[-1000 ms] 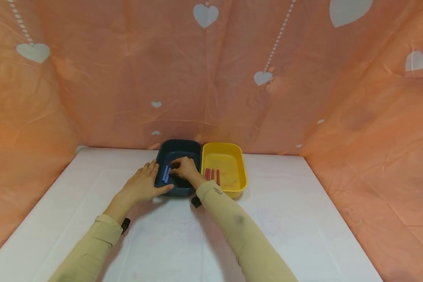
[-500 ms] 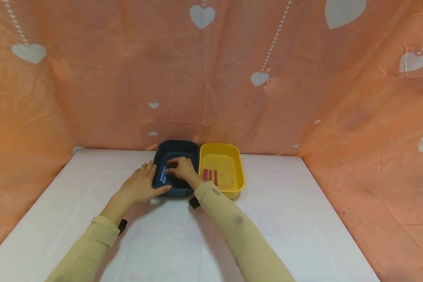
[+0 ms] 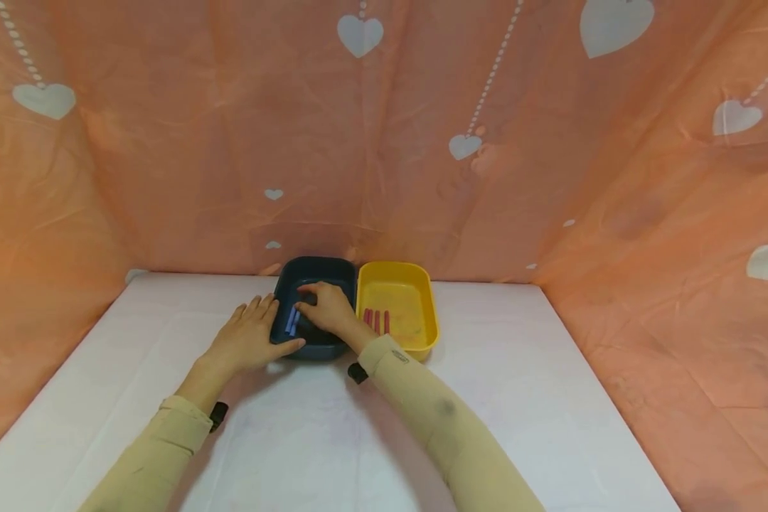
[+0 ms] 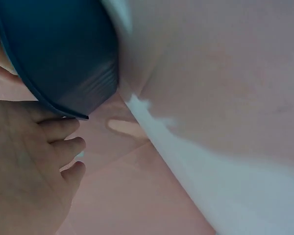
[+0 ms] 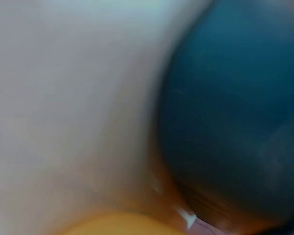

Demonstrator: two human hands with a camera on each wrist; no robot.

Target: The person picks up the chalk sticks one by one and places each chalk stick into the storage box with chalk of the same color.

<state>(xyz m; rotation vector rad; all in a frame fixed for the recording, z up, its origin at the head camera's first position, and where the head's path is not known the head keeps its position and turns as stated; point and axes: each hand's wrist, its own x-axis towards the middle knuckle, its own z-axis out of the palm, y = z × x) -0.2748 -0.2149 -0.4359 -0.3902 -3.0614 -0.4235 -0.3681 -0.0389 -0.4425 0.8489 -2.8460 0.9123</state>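
A dark blue tray (image 3: pixel 316 352) stands at the back of the table, with slim blue sticks (image 3: pixel 291 321) lying near its left side. My left hand (image 3: pixel 246 338) rests against that tray, fingers spread straight along the left rim and thumb across the front. The left wrist view shows the fingers of my left hand (image 4: pixel 34 156) at the tray's edge (image 4: pixel 63 110). Over the tray, my right hand (image 3: pixel 328 307) reaches in, thumb and index finger apart beside the sticks; nothing shows between them. In the right wrist view the blue tray (image 5: pixel 235 107) is blurred and the fingers are hidden.
A yellow tray (image 3: pixel 430 313) stands right against the blue one and holds several red sticks (image 3: pixel 377 321). My right forearm (image 3: pixel 448 419) passes in front of it. Behind both trays rises an orange cloth wall (image 3: pixel 409 213) with white hearts. The table (image 3: pixel 294 441) has a white cover.
My right hand has shifted slightly off the blue sticks, its thumb and index finger parting. The left hand keeps its place on the tray. The whole head view has drifted a little.
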